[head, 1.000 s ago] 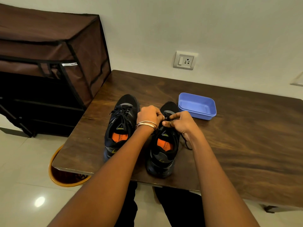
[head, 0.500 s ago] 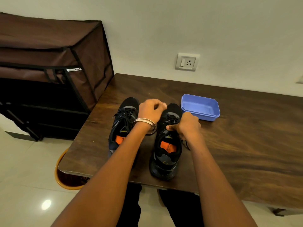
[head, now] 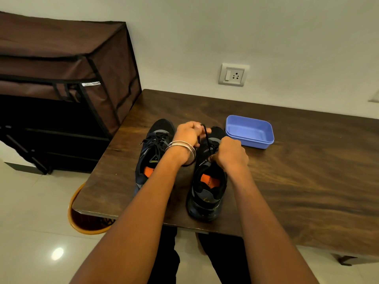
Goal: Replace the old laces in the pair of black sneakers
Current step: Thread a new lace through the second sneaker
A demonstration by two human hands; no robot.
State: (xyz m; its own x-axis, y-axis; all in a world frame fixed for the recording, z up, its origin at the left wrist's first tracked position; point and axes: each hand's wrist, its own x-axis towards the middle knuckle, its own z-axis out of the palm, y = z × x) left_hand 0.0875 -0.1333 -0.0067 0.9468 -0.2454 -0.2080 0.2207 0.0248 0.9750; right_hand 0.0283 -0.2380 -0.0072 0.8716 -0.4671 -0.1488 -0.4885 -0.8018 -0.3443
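The person's left hand (head: 187, 133), with silver bangles (head: 181, 147) on its wrist, is raised above the toe end of the right sneaker (head: 208, 181), its fingers curled and pinching a thin black lace (head: 205, 136) that runs up taut from the shoe's eyelets. The right hand (head: 230, 152) is closed in a fist over the upper lacing area of the same sneaker; its fingertips are hidden, so exactly what it grips cannot be made out, though it sits right on the laces. A loop of black lace hangs below the left wrist. Both sneakers stand side by side near the front edge of the dark wooden tabletop (head: 297, 181), toes pointing away from the person. They are black with grey panels and bright orange insole patches at the heels. The left sneaker (head: 152, 154) has its black lace threaded through the eyelets. Just beyond the right sneaker's toe, slightly to the right, sits a shallow blue plastic container (head: 250, 131) with nothing visible inside it. On the floor under the tabletop's left corner stands an orange-rimmed basket (head: 82, 224); its contents are too dark to tell. A brown fabric-covered rack (head: 61, 78) stands to the left, and a wall socket (head: 232, 74) sits above the tabletop.
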